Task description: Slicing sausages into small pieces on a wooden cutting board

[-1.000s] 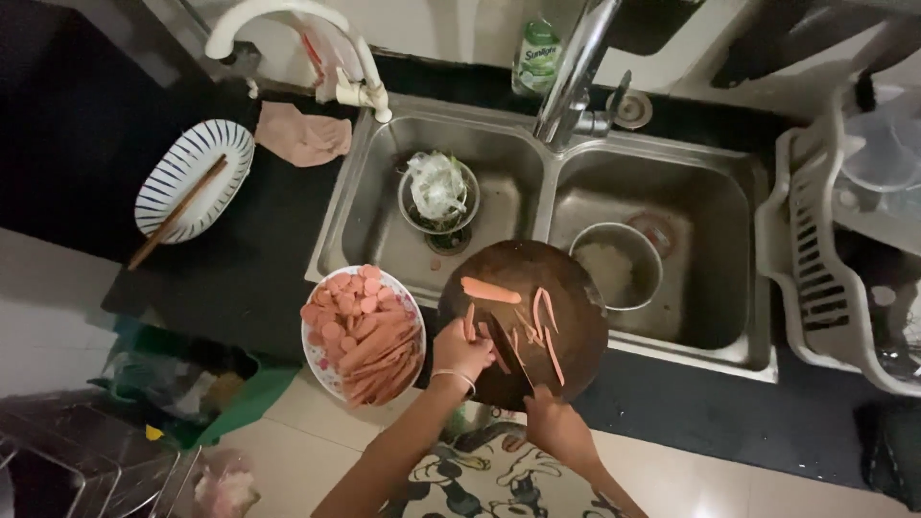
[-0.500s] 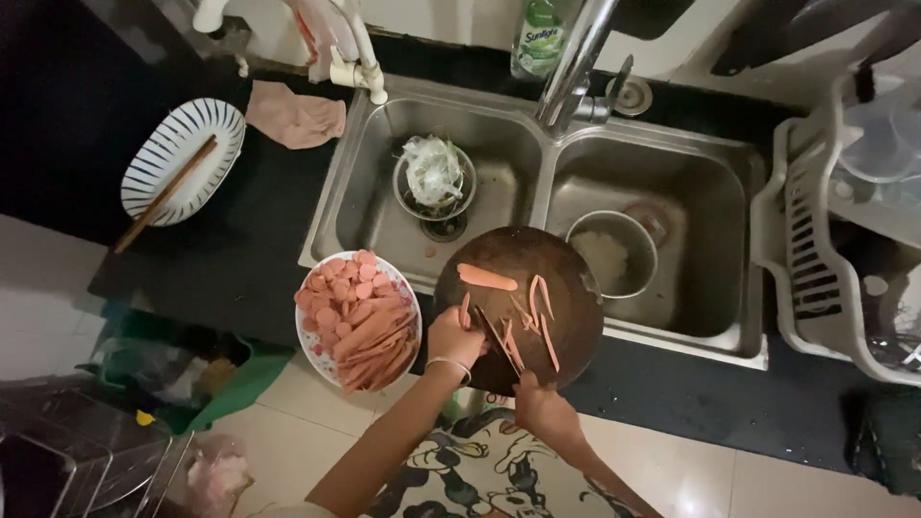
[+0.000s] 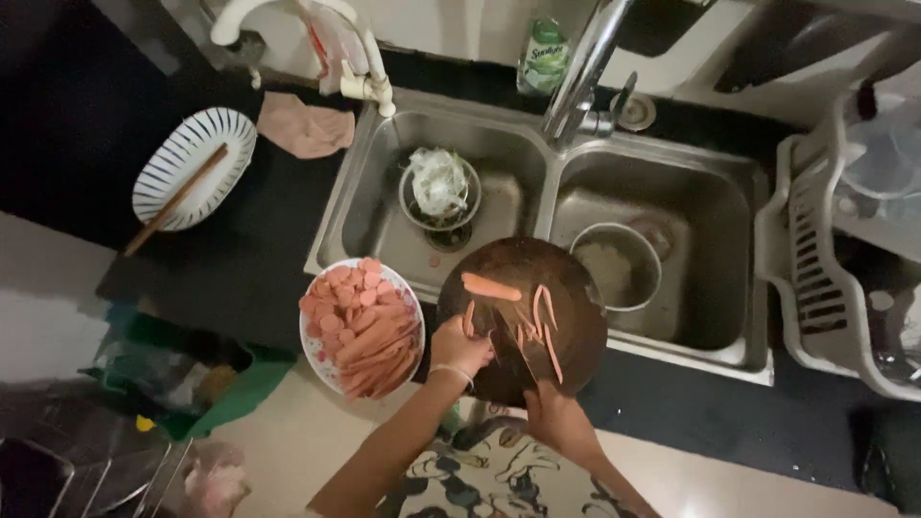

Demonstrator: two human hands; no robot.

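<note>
A round dark wooden cutting board [image 3: 576, 288] rests over the front edge of the double sink. On it lie a whole sausage [image 3: 490, 287] and thin sausage strips [image 3: 543, 317]. My left hand [image 3: 460, 347] presses a sausage piece down on the board's left side. Just right of it, my right hand [image 3: 549, 411] grips a knife [image 3: 515, 347] whose blade lies across the board. A white plate [image 3: 363, 326] heaped with sausage slices and strips sits to the left of the board.
The left basin [image 3: 499, 206] holds a small bowl with a wad of something pale. In the right basin [image 3: 710, 278] stands a metal pot [image 3: 619, 266]. A striped oval dish [image 3: 188, 177] with chopsticks and a pink cloth [image 3: 304, 125] lie on the dark counter. A white dish rack [image 3: 825, 278] stands right.
The view has shifted slightly. My hands stay at the board, the left one nudged a little along the sausage piece, the knife still beside it.
</note>
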